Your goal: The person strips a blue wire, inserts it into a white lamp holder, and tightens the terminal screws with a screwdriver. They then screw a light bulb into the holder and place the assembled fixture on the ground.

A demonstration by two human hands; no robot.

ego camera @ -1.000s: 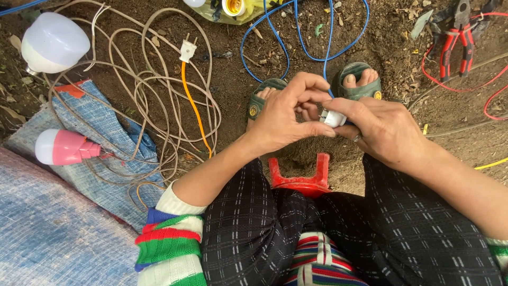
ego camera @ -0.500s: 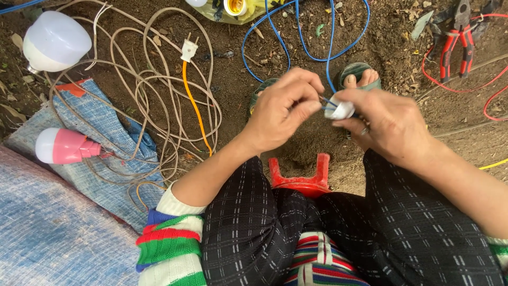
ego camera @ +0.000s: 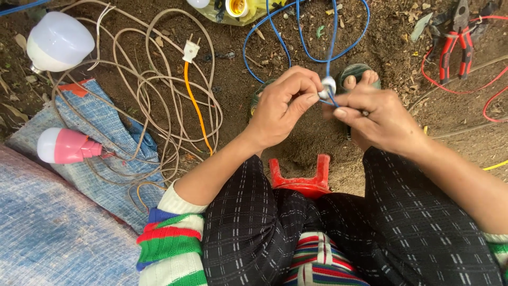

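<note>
Between both hands, above the sandalled feet, sat a small white lamp fitting [ego camera: 328, 85] threaded on the blue wire [ego camera: 333, 42]. The left hand [ego camera: 283, 108] pinched it from nine o'clock, fingers curled narrow; the right hand [ego camera: 378, 119] gripped the wire from four o'clock, thumb pressed flat. The wire's long axis ran toward twelve o'clock, looping away over the soil. A red stool [ego camera: 301, 177] lay at six o'clock, red-handled pliers [ego camera: 457, 42] at two, a beige cord tangle [ego camera: 153, 100], white bulb [ego camera: 55, 42] and pink bulb [ego camera: 66, 145] at nine to ten.
</note>
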